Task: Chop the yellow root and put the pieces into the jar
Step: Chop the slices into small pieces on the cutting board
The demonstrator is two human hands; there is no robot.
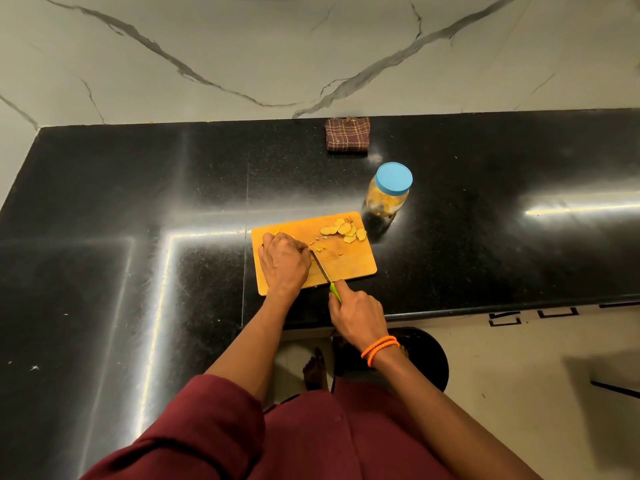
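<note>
One orange rectangular cutting board [349, 263] on black polished stone counter [138, 202]. Left hand [284, 261] curled over yellow root (mostly hidden); right hand [356, 315] gripping one green-handled knife [327, 277]. Roughly seven pale yellow slices [344, 231] heaped near one blue-lidded clear jar [389, 194], lid on.

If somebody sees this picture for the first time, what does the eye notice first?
Two hands working on the orange wooden cutting board at the black counter's near edge: the right hand grips a green-handled knife, the left hand holds the root down. Behind the board stands a clear jar with a blue lid.
</note>
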